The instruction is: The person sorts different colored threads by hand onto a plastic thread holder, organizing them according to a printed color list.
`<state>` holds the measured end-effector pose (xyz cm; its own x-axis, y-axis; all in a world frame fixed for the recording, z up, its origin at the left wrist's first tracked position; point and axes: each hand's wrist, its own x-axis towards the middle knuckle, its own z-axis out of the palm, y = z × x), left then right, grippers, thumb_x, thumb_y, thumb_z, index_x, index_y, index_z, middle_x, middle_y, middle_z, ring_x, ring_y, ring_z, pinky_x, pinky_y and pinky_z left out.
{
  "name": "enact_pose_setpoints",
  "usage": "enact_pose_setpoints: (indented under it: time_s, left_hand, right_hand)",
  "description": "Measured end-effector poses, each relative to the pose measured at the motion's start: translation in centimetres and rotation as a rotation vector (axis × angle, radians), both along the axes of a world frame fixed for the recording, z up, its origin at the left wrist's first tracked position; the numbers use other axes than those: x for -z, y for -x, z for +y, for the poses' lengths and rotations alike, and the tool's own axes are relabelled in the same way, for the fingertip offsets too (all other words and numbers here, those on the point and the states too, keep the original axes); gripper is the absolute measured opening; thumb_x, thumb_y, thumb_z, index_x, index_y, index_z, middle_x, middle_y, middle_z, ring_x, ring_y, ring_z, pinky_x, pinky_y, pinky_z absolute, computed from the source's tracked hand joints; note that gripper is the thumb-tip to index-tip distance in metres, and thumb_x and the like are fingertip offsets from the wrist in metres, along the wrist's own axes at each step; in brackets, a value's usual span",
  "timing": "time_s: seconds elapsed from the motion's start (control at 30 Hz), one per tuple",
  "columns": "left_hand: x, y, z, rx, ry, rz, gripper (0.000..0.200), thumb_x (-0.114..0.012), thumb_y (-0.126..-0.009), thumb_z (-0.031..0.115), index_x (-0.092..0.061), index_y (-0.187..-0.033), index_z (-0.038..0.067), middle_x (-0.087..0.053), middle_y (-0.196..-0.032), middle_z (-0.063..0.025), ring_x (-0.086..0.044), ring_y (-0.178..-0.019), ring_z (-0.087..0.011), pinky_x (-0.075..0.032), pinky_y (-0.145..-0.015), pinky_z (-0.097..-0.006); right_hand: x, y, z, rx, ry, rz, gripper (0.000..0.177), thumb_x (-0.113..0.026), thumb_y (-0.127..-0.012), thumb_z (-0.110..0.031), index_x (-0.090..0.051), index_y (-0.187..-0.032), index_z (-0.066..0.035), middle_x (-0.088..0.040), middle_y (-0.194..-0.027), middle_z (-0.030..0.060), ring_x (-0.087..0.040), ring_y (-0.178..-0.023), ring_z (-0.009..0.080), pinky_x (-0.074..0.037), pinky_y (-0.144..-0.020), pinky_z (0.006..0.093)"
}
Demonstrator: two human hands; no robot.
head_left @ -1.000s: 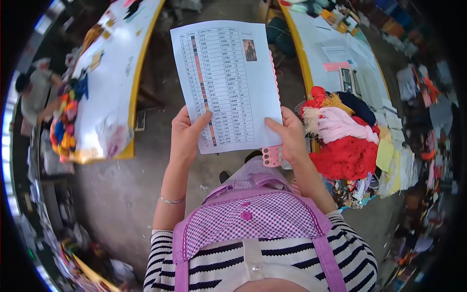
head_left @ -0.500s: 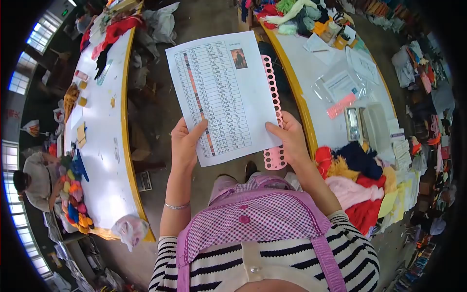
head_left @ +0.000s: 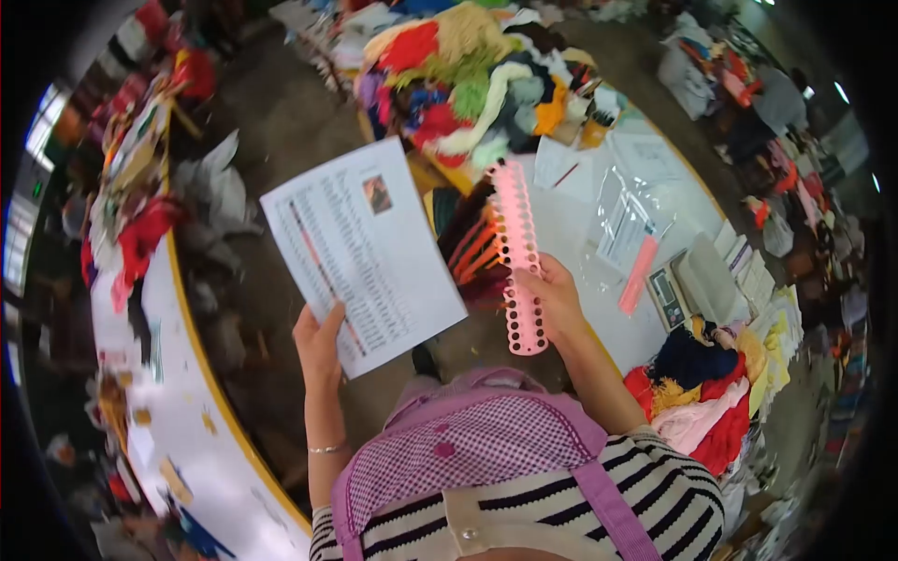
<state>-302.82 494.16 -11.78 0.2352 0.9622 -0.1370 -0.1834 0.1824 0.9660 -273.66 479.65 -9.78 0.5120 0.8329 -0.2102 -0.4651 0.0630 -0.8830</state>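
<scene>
My left hand (head_left: 320,344) pinches the lower left of a printed sheet (head_left: 402,271), thumb on top. Rows of text, a strip of colour blocks and a small picture are printed on it; the text is too blurred to read. In my right hand (head_left: 556,301) is a long pink thread card (head_left: 526,323) with round holes along its edges, gripped near its lower part. Orange and dark red threads (head_left: 475,245) hang from its left side. Sheet and card are held apart, above the floor between two tables.
The right table (head_left: 571,238) bears a heap of coloured yarn (head_left: 468,84), papers, a plastic sleeve (head_left: 629,220), another pink card (head_left: 638,276), a scale (head_left: 668,297) and more yarn (head_left: 697,374). A yellow-edged white table (head_left: 192,402) stands to my left.
The sheet has moved left and the thread card has come out from behind it, showing its threads. My hands have drawn apart, and the view has turned toward the right table's yarn heap.
</scene>
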Motion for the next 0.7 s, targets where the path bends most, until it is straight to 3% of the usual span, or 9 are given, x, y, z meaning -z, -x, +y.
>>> enact_pose_setpoints:
  time_s: [0.17,0.33,0.4,0.53,0.63,0.67,0.7]
  left_hand:
    - [3.2,-2.2,11.2,0.107,0.026,0.062,0.024,-0.06,-0.085,-0.001,-0.058,-0.109,-0.007,-0.066,-0.102,-0.0101,-0.062,-0.085,-0.0135,-0.048,-0.077,-0.026]
    - [4.4,-8.1,19.0,0.223,0.043,0.076,0.02,-0.059,-0.085,-0.001,-0.06,-0.104,-0.007,-0.066,-0.097,-0.0075,-0.061,-0.083,-0.0105,-0.048,-0.075,-0.0248]
    - [5.7,-10.6,21.6,0.288,0.009,0.187,0.02,-0.058,-0.084,-0.002,-0.06,-0.103,-0.007,-0.066,-0.095,-0.0069,-0.06,-0.08,-0.0099,-0.048,-0.073,-0.0247]
    - [8.4,-16.9,25.9,0.437,-0.046,0.279,0.019,-0.06,-0.084,0.001,-0.061,-0.101,-0.006,-0.067,-0.092,-0.0065,-0.06,-0.081,-0.0107,-0.049,-0.073,-0.0264]
    - [13.2,-23.0,27.3,0.578,-0.063,0.254,0.022,-0.061,-0.082,0.003,-0.062,-0.102,-0.005,-0.067,-0.09,-0.0068,-0.059,-0.08,-0.0111,-0.048,-0.074,-0.0283]
    - [12.4,-25.1,27.6,0.656,-0.036,0.283,0.023,-0.06,-0.082,0.002,-0.062,-0.104,-0.004,-0.067,-0.09,-0.0071,-0.059,-0.081,-0.0113,-0.048,-0.075,-0.0282]
    - [13.1,-27.4,27.6,0.672,0.024,0.185,0.025,-0.06,-0.081,0.003,-0.062,-0.106,-0.003,-0.067,-0.091,-0.0068,-0.059,-0.081,-0.0106,-0.048,-0.075,-0.0279]
  right_hand:
    - [-2.0,-4.0,3.8,0.352,0.068,-0.144,0.017,-0.056,-0.087,-0.003,-0.059,-0.104,-0.003,-0.063,-0.084,0.0013,-0.061,-0.068,0.0088,-0.049,-0.06,0.0226]
    - [-1.8,-8.3,8.3,0.497,0.058,-0.229,0.016,-0.057,-0.088,-0.004,-0.059,-0.104,-0.002,-0.063,-0.083,0.0005,-0.059,-0.066,0.0073,-0.048,-0.058,0.0222]
    - [-1.3,-10.4,10.4,0.564,0.051,-0.249,0.015,-0.056,-0.089,-0.005,-0.059,-0.103,-0.002,-0.063,-0.082,0.0009,-0.059,-0.066,0.0071,-0.048,-0.059,0.0218]
    - [2.1,-15.2,14.6,0.605,0.019,-0.202,0.012,-0.056,-0.09,-0.006,-0.06,-0.101,-0.002,-0.062,-0.081,0.0006,-0.059,-0.067,0.0072,-0.047,-0.059,0.0215]
    - [6.0,-17.3,15.7,0.679,0.138,-0.164,0.011,-0.056,-0.09,-0.01,-0.061,-0.097,-0.003,-0.062,-0.081,-0.0002,-0.057,-0.066,0.0065,-0.045,-0.058,0.0206]
    - [7.9,-18.3,16.0,0.708,0.19,-0.15,0.012,-0.057,-0.09,-0.012,-0.061,-0.097,-0.003,-0.062,-0.081,-0.0003,-0.057,-0.065,0.0061,-0.044,-0.057,0.0203]
    - [9.7,-18.7,16.2,0.737,0.303,-0.213,0.009,-0.059,-0.088,-0.015,-0.061,-0.09,-0.006,-0.058,-0.073,-0.0029,-0.052,-0.058,0.0045,-0.039,-0.049,0.0197]
